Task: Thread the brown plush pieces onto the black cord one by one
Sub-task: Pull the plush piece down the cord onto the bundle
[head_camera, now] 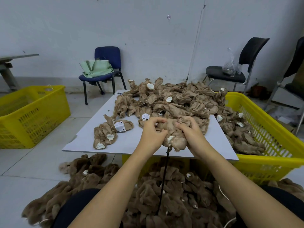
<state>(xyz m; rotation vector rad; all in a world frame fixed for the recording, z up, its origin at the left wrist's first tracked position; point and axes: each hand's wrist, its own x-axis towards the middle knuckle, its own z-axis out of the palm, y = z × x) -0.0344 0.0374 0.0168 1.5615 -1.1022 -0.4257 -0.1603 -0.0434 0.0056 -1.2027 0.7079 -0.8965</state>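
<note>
Both hands hold one brown plush piece [172, 134] over the near edge of the white board [125, 140]. My left hand [152, 130] grips its left side with curled fingers. My right hand [189, 130] grips its right side. A black cord [164, 178] hangs straight down from under the piece into a mass of brown plush pieces [164, 195] on the floor between my knees. A big heap of unthreaded plush pieces [172, 99] covers the far half of the board. Two loose ones [108, 132] lie at the left.
A yellow basket [271, 137] with more plush pieces stands right of the board, another yellow basket [31, 116] on the floor at the left. A blue chair [105, 69] with a green bag and a black chair [238, 68] stand by the wall.
</note>
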